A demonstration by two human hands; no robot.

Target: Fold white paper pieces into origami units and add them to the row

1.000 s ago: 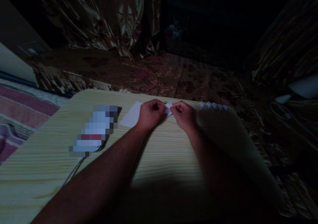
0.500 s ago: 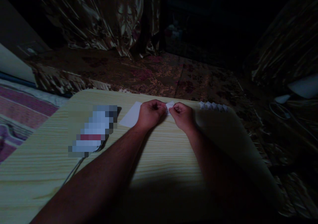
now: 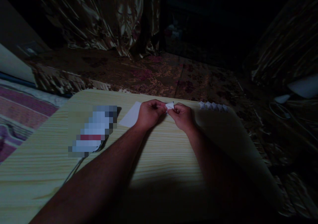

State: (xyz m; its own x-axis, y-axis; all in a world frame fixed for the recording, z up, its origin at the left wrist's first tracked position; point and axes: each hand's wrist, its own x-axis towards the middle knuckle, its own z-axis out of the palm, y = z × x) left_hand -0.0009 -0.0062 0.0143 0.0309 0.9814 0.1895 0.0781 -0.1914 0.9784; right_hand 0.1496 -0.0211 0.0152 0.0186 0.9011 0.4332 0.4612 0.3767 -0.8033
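My left hand (image 3: 149, 113) and my right hand (image 3: 181, 116) meet at the far middle of a light wooden table (image 3: 159, 157). Both pinch a small folded piece of white paper (image 3: 170, 105) between their fingertips, just above the tabletop. A flat white sheet of paper (image 3: 130, 115) lies on the table just left of my left hand, partly hidden by it. A row of several small folded white paper pieces (image 3: 213, 106) sits near the far right edge of the table, right of my right hand.
A pixelated object (image 3: 93, 130) lies on the table's left part, with a thin cable (image 3: 73, 171) running from it toward me. Patterned brown fabric (image 3: 154, 73) covers the floor beyond the table; a striped rug (image 3: 17, 114) lies at left. The surroundings are dark.
My hands have drawn closer together and the small paper piece between them looks more tightly folded and smaller. The arms have stayed in place.
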